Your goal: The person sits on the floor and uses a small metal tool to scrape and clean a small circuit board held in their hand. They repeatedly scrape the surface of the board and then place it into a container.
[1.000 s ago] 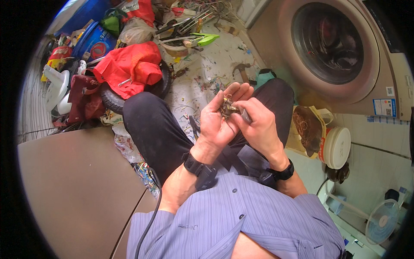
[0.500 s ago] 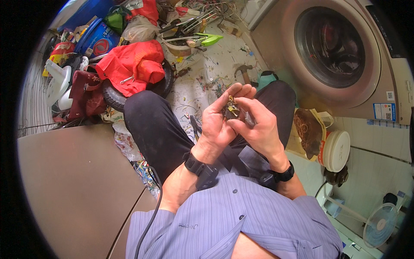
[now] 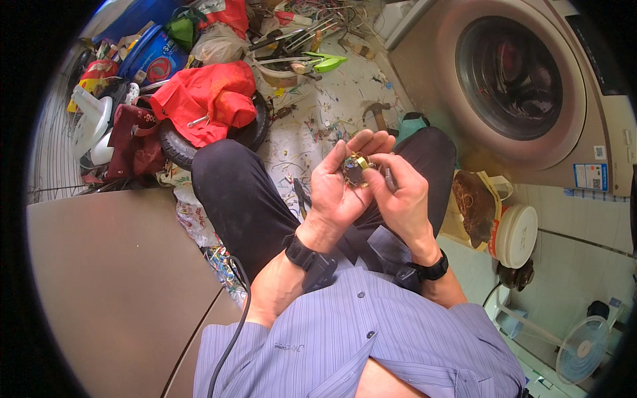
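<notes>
My left hand (image 3: 332, 196) is palm up and cupped, its fingers pointing away from me. In it rests a small dark part (image 3: 353, 174) with thin wires and brassy bits; its exact kind is hard to make out. A shiny yellow metal piece (image 3: 361, 162) shows at its upper edge, by my right fingertips. My right hand (image 3: 408, 199) is closed over the part's right side, thumb and forefinger pinched close to it. A narrow grey metal object (image 3: 390, 180) sticks out between those fingers, mostly hidden. Both hands are above my lap, between my knees.
Dark-handled pliers (image 3: 300, 197) and a hammer (image 3: 378, 117) lie on the floor among wire scraps. A tyre (image 3: 176, 151) under a red bag (image 3: 206, 99) is at left. The washing machine (image 3: 438, 86) stands right, near a white bucket (image 3: 519, 233). A brown panel (image 3: 119, 265) flanks my left.
My left palm has opened a little and the part in it shows more, with the yellow piece now turned up. My right fingers have shifted slightly on it.
</notes>
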`<state>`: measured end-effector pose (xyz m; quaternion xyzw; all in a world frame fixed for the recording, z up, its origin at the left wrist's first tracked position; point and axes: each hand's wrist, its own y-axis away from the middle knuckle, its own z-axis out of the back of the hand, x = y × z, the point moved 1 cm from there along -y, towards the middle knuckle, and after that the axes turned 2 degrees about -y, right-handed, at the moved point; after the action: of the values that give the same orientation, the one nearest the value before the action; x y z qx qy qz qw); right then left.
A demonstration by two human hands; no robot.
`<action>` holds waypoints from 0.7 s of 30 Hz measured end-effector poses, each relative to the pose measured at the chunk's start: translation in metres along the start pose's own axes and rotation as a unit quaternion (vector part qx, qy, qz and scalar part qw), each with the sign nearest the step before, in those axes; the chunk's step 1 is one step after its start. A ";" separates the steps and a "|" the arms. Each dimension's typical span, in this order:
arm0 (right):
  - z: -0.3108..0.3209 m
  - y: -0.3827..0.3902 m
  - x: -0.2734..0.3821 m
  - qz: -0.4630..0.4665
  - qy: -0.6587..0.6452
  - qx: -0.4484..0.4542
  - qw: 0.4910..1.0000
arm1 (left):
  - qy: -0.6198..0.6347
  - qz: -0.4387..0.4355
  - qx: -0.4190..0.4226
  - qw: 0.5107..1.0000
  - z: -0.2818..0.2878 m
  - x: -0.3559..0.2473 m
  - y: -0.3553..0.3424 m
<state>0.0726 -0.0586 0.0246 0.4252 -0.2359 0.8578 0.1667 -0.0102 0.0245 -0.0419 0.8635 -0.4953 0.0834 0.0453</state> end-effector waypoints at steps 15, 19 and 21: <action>0.000 0.001 -0.011 -0.007 -0.028 -0.006 1.000 | -0.002 -0.013 -0.011 1.000 0.005 -0.002 -0.002; -0.002 0.004 -0.013 -0.193 -0.260 0.027 0.946 | -0.009 -0.021 0.001 1.000 0.009 -0.006 -0.003; 0.002 0.003 -0.015 -0.240 -0.322 0.040 0.915 | -0.009 -0.019 0.022 1.000 0.010 -0.006 -0.004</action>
<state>0.0811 -0.0638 0.0130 0.7282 -0.1329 0.6178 0.2652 -0.0089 0.0299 -0.0533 0.8743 -0.4772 0.0856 0.0238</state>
